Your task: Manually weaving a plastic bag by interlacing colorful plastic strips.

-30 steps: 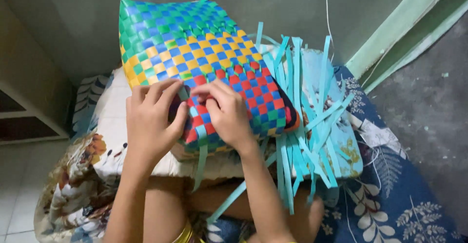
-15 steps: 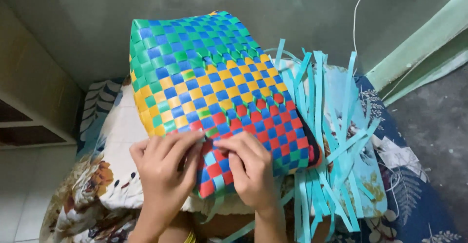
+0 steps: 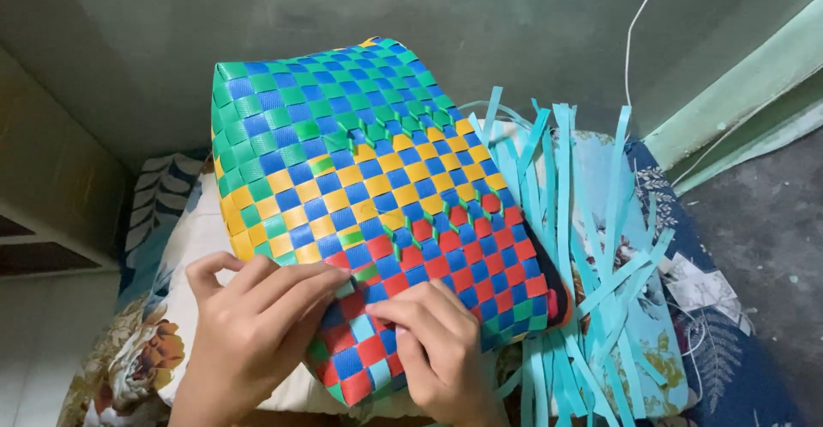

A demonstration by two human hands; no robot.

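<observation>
Both hands came up from the bottom edge of the view, palms down and side by side. The left hand [image 3: 257, 333] lay with its fingers stretched out together toward the right, thumb curled up at the far side. The right hand [image 3: 441, 350] was bent at the knuckles, its fingertips pinched together pointing left, nearly meeting the left fingertips.

A pillow [image 3: 184, 260] in a floral cover carries the work, lying on a dark blue leaf-patterned sheet [image 3: 737, 367] spread over the grey floor [image 3: 771, 221]. A woven basket [image 3: 369, 204] rests on the pillow, and loose light blue strips [image 3: 583, 247] fan across it beside the basket.
</observation>
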